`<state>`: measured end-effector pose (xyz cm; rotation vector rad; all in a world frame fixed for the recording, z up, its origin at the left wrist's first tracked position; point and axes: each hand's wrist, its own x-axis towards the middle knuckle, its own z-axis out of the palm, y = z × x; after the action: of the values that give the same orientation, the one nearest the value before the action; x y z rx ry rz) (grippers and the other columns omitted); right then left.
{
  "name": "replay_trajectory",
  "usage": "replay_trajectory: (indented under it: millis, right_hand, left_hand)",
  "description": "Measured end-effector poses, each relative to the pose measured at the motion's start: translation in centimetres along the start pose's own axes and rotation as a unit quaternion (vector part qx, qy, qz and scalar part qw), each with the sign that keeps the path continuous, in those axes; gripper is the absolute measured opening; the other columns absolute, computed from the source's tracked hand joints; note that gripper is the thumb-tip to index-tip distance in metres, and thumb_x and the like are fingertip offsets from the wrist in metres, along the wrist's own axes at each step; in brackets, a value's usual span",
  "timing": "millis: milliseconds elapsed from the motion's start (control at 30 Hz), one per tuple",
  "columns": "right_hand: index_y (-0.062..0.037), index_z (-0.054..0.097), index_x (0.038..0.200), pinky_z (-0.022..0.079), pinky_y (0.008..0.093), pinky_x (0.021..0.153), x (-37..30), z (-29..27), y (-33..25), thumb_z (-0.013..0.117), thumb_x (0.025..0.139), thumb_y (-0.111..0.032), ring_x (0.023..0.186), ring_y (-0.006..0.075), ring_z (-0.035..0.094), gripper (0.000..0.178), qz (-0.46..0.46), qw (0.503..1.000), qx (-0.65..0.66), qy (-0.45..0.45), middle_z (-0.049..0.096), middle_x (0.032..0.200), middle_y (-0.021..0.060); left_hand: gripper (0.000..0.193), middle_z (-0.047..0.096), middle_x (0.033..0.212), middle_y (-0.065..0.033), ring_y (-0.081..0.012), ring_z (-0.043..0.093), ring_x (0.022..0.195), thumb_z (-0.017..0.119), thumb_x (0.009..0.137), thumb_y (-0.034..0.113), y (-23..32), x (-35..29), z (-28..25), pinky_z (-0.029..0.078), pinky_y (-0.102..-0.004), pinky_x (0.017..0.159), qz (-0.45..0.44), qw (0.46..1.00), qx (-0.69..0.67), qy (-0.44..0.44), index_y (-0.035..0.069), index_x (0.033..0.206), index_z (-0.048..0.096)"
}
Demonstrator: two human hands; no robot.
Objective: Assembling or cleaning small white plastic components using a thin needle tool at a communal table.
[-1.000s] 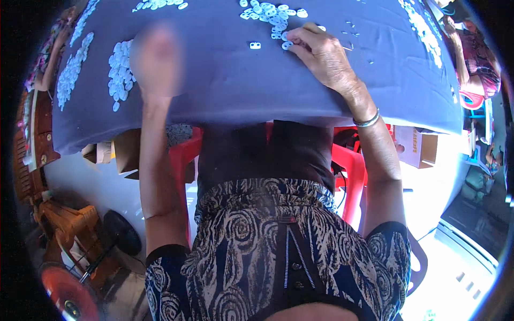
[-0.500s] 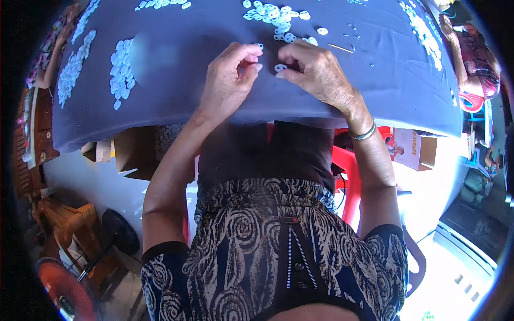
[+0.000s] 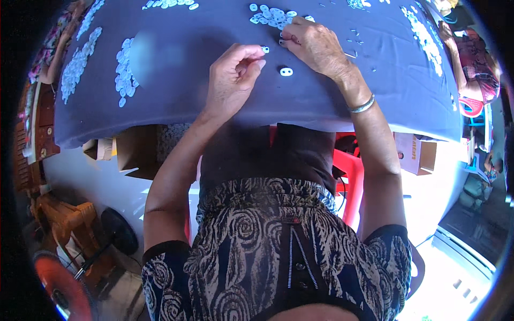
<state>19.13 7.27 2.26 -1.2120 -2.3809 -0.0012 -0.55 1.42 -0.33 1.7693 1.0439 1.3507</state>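
My left hand (image 3: pixel 235 75) is raised over the dark cloth. At its index fingertip is a small white plastic piece with a hole (image 3: pixel 265 49), apparently gripped there; the thumb tip sits a little below. My right hand (image 3: pixel 316 48), with a bangle on its wrist, is at the near edge of a pile of flat white oval pieces with holes (image 3: pixel 272 18). Its fingers are curled together, and what lies between them is mostly hidden. One white oval piece with two holes (image 3: pixel 286 71) lies alone on the cloth between the hands.
The dark cloth (image 3: pixel 176 101) covers the table. More white pieces lie in heaps at left (image 3: pixel 126 75) and far right (image 3: pixel 425 43). Small metal bits (image 3: pixel 353 40) and a thin rod (image 3: pixel 352 54) are right of my right hand. Other people sit at both sides.
My right hand has left the two-holed oval piece on the cloth and moved away toward the pile. My left hand stays nearly in place with its small white piece.
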Motion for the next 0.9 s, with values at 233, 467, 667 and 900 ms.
replay_trajectory:
  millis: [233, 467, 667, 900]
  right_hand:
    - [-0.0044, 0.060, 0.082, 0.049, 0.0376, 0.064, -0.1, -0.8, -0.4, 0.064, 0.075, -0.011, 0.069, 0.0285, 0.060, 0.010, -0.003, 0.996, 0.080, -0.050, 0.060, 0.078, 0.0091]
    - [-0.0036, 0.061, 0.082, 0.039, 0.0186, 0.056, -1.0, -0.8, -2.2, 0.064, 0.081, -0.003, 0.066, -0.0001, 0.046, 0.003, 0.138, 0.915, 0.380, -0.002, 0.054, 0.071, -0.0057]
    - [-0.0033, 0.064, 0.087, 0.039, 0.0184, 0.057, -1.7, -1.2, -5.0, 0.064, 0.081, -0.003, 0.064, 0.0028, 0.048, 0.006, 0.225, 0.776, 0.589, 0.027, 0.060, 0.076, -0.0025]
    - [-0.0025, 0.063, 0.087, 0.041, 0.0193, 0.055, -2.3, 0.1, -5.9, 0.063, 0.081, -0.003, 0.063, 0.0039, 0.049, 0.006, 0.233, 0.791, 0.562, 0.058, 0.062, 0.078, -0.0012]
  left_hand:
    - [0.028, 0.052, 0.054, -0.0006, -0.0044, 0.044, 0.042, 0.056, 0.092, 0.020, 2.0, 0.3, -1.2, 0.034, -0.0188, 0.038, -0.117, 0.967, -0.213, 0.074, 0.001, 0.073, 0.058]
    - [0.047, 0.041, 0.046, 0.0026, -0.0031, 0.035, 0.039, 0.054, 0.093, 0.028, 2.3, 0.1, -0.8, 0.025, -0.0206, 0.037, -0.164, 0.968, -0.169, 0.088, 0.007, 0.051, 0.049]
    - [0.027, 0.045, 0.059, 0.0044, -0.0015, 0.037, 0.052, 0.058, 0.090, 0.019, 1.9, -0.1, -1.0, 0.031, -0.0194, 0.047, -0.088, 0.980, -0.162, 0.073, 0.004, 0.069, 0.057]
    - [0.019, 0.054, 0.080, 0.0001, -0.0038, 0.049, 0.068, 0.061, 0.087, 0.009, 1.6, 0.0, 0.2, 0.039, -0.0188, 0.056, -0.022, 0.989, -0.133, 0.062, 0.003, 0.105, 0.055]
